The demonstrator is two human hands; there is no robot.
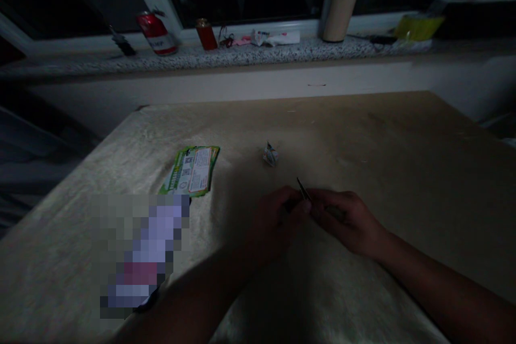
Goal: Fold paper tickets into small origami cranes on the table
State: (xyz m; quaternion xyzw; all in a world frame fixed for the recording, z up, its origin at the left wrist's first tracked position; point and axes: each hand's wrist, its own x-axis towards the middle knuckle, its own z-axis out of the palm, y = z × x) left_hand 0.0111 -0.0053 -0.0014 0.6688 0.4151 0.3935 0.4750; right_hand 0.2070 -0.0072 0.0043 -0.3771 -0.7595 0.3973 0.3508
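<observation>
Both my hands meet low over a pale table (363,134) in dim light. My left hand (278,217) and my right hand (346,220) pinch a small thin dark piece (303,189) between their fingertips; its tip sticks up between them. I cannot make out what it is. A small crumpled paper scrap (271,155) lies on the table just beyond the hands. A stack of green-edged printed cards (192,170) lies further left.
A blurred-out flat object (145,255) rests by my left forearm. Behind the table runs a stone window sill (250,54) with a red can (157,33), a small red container (206,34), wrappers, a beige tube (342,0) and a yellow item (417,27).
</observation>
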